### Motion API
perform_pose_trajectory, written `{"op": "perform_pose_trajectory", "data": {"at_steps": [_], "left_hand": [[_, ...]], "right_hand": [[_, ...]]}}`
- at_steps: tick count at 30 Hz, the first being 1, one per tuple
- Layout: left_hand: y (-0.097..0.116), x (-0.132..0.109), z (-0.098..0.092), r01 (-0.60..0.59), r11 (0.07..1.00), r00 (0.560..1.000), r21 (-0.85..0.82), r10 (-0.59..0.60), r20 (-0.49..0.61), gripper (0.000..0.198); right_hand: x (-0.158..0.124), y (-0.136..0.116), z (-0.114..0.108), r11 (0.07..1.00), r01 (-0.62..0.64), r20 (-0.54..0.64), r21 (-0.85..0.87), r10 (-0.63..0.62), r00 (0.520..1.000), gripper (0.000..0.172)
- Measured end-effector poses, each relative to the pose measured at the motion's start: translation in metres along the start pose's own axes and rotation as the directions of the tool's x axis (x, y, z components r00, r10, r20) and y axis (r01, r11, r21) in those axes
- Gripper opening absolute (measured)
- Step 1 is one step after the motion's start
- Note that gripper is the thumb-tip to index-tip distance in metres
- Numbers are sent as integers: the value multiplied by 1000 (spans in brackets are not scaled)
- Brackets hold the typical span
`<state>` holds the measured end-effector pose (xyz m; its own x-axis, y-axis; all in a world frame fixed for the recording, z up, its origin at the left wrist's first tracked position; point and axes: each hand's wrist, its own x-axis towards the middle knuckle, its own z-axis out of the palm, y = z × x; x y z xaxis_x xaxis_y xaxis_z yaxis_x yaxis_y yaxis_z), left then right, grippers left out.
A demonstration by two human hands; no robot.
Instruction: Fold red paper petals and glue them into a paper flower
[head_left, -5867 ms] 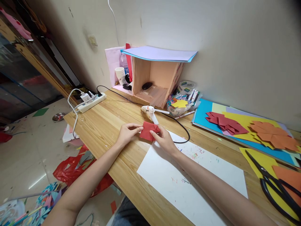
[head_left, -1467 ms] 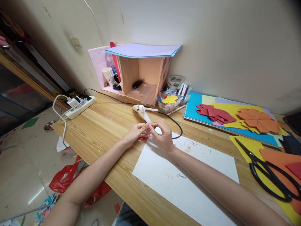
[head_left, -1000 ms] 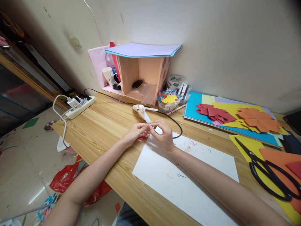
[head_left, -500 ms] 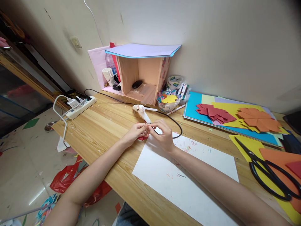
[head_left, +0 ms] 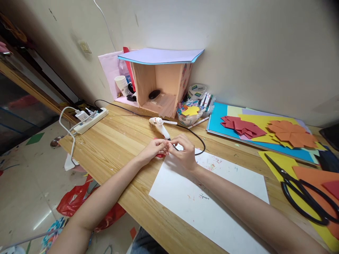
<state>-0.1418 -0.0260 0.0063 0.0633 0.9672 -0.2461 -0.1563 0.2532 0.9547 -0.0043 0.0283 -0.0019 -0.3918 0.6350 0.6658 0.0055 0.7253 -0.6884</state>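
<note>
My left hand (head_left: pixel 154 149) and my right hand (head_left: pixel 184 153) meet fingertip to fingertip over the top left corner of the white sheet (head_left: pixel 212 218). Both are closed in a pinch, and whatever lies between the fingers is too small or hidden to make out. A bit of red paper (head_left: pixel 160 155) shows just under my left fingers; whether it is held or lies on the table I cannot tell. Right behind my hands a white hot glue gun (head_left: pixel 159 125) rests on the table, its black cord (head_left: pixel 203 143) looping round to the right.
Large black scissors (head_left: pixel 291 187) lie at right on yellow and orange paper. Behind them are coloured sheets (head_left: pixel 215 121) with a red (head_left: pixel 242 127) and an orange paper flower (head_left: pixel 290 133). An open box (head_left: pixel 166 81) stands against the wall. A power strip (head_left: pixel 91 121) sits at the left edge.
Hardly anything differs. My two hands stay pinched together in the same spot, with only a slight shift of the fingers.
</note>
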Motion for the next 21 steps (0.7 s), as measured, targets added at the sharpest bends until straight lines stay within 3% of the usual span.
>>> {"op": "perform_pose_trajectory", "data": {"at_steps": [5,15,21], "left_hand": [[0,-2,0,-10,999,998,-50,13,55,38],[2,-3,-3,36,993,998,-112,-30,54,35],[6,-4,-7,66,977,996,-205,-51,77,31]], "right_hand": [[0,-2,-1,1000,1,-4,12,-1,1000,8],[3,-1,-1,998,-7,11,56,7,1000,8],[5,1,-3,985,-86,16,151,85,996,7]]}}
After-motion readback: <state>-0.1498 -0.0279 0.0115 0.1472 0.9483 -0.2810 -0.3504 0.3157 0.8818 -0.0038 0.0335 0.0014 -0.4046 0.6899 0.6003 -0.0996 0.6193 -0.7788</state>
